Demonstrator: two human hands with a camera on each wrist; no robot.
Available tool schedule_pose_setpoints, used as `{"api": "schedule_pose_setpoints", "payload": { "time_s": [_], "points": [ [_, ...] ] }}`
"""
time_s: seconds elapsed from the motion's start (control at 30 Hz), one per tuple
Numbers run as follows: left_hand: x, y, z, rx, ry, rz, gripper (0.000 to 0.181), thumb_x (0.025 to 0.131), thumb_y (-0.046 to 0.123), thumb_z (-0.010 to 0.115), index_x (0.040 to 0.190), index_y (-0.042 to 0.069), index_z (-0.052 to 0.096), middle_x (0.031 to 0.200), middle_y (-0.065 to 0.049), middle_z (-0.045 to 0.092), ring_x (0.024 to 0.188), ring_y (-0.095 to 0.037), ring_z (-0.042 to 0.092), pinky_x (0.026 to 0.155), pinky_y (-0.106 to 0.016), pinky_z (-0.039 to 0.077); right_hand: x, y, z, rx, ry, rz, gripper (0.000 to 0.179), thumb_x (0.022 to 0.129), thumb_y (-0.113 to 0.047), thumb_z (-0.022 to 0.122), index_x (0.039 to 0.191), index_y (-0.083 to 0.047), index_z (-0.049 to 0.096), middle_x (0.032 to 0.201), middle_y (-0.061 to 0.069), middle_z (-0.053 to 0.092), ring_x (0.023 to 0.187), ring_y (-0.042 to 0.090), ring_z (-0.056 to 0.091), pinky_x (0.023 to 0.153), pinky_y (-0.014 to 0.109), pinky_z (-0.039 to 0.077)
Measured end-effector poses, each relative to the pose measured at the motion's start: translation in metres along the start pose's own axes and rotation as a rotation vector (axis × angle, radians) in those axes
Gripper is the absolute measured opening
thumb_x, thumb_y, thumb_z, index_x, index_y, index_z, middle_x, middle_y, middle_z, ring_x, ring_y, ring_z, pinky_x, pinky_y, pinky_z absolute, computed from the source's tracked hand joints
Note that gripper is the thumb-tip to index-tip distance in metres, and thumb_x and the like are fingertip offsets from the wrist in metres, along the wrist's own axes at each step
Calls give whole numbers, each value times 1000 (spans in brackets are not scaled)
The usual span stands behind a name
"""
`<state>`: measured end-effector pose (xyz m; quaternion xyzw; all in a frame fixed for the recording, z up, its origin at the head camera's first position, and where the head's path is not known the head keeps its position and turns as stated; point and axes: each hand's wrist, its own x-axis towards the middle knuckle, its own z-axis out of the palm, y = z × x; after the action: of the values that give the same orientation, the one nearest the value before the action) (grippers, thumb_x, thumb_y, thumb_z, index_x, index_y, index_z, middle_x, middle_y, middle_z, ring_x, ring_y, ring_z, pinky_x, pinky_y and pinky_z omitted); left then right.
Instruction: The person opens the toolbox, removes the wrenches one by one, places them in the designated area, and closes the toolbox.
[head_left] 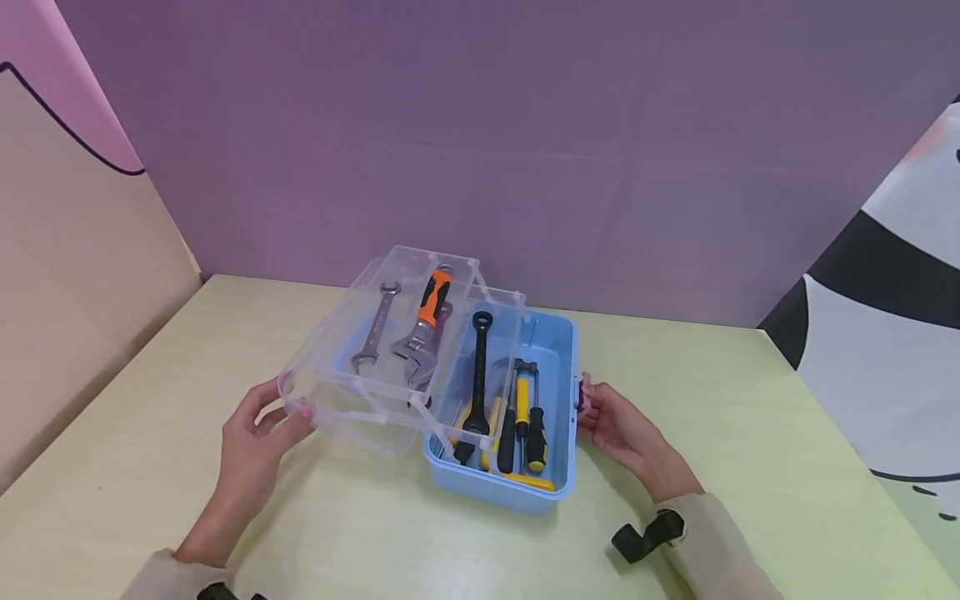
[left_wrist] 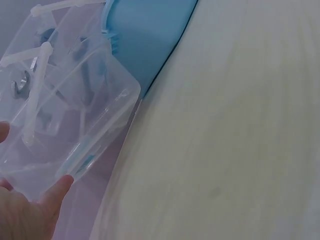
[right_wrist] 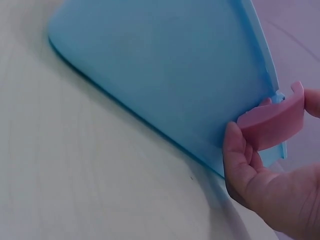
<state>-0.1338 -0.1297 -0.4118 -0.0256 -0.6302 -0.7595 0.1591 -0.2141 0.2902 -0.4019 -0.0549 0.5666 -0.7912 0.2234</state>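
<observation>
A light blue toolbox (head_left: 495, 493) stands on the table, its clear lid (head_left: 315, 379) swung over to the left. My left hand (head_left: 253, 446) grips the lid's outer edge between thumb and fingers. At the box's right side my right hand (head_left: 626, 427) pinches the pink latch (right_wrist: 274, 126). Clear stepped trays are spread out over the box; one holds an open-end wrench (head_left: 377, 325) and an adjustable wrench (head_left: 435, 298) with an orange and black handle. A black wrench (head_left: 480, 375) lies in the lower tray. Yellow and black screwdrivers (head_left: 536, 442) lie inside the box.
The pale wooden table (head_left: 360, 533) extends around the box. A purple backdrop (head_left: 487, 150) rises behind it, and a black and white patterned panel (head_left: 877, 333) stands at the right. A black strap (head_left: 647, 537) hangs from the right sleeve.
</observation>
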Motion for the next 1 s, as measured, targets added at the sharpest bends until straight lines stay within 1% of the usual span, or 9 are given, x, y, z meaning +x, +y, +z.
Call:
{"api": "schedule_pose_setpoints", "payload": {
  "time_s": [0.17, 0.23, 0.33, 0.43, 0.6, 0.7, 0.8, 0.9, 1.0],
  "points": [
    [0, -7, -3, -51, -20, -20, 38, 88, -7, 60, 122, 9, 52, 113, -3, 47, 89, -2, 64, 76, -19, 59, 0, 1, -1, 4, 9, -7, 30, 103, -18, 34, 88, -17, 60, 80, -4, 62, 77, 9, 58, 77, 19, 54],
    [-1, -9, -4, -63, -24, -29, 38, 88, -6, 60, 122, 12, 54, 113, -2, 47, 90, -2, 64, 76, -19, 59, 0, 2, -2, 13, 6, -9, 31, 103, -18, 33, 88, -17, 61, 81, -4, 63, 77, 9, 58, 78, 19, 55],
    [-1, -11, -5, -85, -31, -40, 38, 89, -6, 60, 119, 17, 55, 112, 0, 47, 89, -2, 64, 77, -21, 60, 0, 3, -3, 20, -4, -14, 32, 103, -17, 33, 88, -17, 61, 81, -3, 63, 78, 10, 59, 78, 19, 55],
    [-2, -14, -7, -114, -29, -54, 36, 89, -5, 60, 117, 19, 57, 111, 0, 48, 89, -3, 64, 77, -24, 60, 0, 3, -3, 27, -23, -19, 33, 103, -17, 32, 87, -16, 61, 80, -3, 63, 78, 10, 58, 79, 20, 55],
    [-4, -20, -9, -143, -19, -82, 34, 90, -3, 60, 118, 16, 55, 112, -2, 46, 91, -5, 63, 80, -26, 60, 0, 2, -2, 26, -48, -26, 32, 103, -17, 32, 88, -16, 61, 81, -3, 62, 79, 10, 58, 79, 19, 55],
    [-4, -24, -10, -152, -21, -83, 36, 90, -3, 60, 122, 12, 54, 114, -3, 45, 92, -5, 62, 80, -25, 60, 1, 2, -2, 38, -43, -21, 31, 103, -17, 33, 88, -16, 61, 81, -3, 62, 78, 9, 57, 79, 19, 54],
    [-5, -28, -11, -130, -33, -91, 40, 90, -4, 60, 126, 10, 50, 117, -3, 43, 94, -4, 61, 82, -23, 59, 1, 3, -2, 51, -24, -14, 29, 103, -16, 34, 89, -16, 60, 81, -3, 61, 77, 9, 56, 78, 18, 53],
    [-6, -31, -12, -49, -40, -98, 48, 88, -5, 62, 131, 8, 44, 119, -2, 42, 97, -1, 61, 82, -18, 57, 1, 3, -2, 55, -11, -3, 27, 103, -17, 36, 91, -16, 60, 82, -3, 60, 77, 9, 55, 77, 18, 53],
    [-7, -33, -11, 26, -38, -90, 54, 85, -6, 65, 132, 4, 40, 120, 0, 42, 97, 2, 60, 81, -14, 56, 1, 3, -2, 44, 0, -1, 25, 103, -18, 37, 91, -16, 59, 82, -3, 60, 77, 9, 55, 77, 18, 53]
  ]
}}
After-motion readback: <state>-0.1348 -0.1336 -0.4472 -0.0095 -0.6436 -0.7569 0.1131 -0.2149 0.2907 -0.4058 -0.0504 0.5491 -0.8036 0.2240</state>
